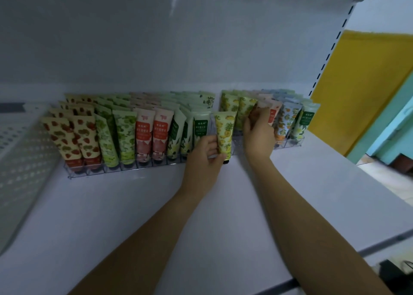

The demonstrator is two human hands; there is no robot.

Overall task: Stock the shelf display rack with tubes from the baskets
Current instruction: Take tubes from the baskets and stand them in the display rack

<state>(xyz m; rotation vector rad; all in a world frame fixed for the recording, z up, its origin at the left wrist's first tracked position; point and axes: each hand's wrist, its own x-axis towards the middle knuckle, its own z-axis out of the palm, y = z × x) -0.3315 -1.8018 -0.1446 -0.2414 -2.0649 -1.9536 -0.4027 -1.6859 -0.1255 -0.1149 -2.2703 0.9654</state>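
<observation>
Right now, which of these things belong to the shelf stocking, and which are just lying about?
In the job: yellow tube, left hand holding it, right hand among racked tubes, clear rack.
Just there: perforated panel, yellow board.

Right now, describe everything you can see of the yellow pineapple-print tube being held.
The pineapple tube looks like soft plastic, yellow-green with printed pineapples, with its flat crimped end up and dark cap down. It stands nearly upright, just past the right end of the left rack. The left grip pinches its lower part. Whether its cap meets the shelf cannot be told.
</observation>
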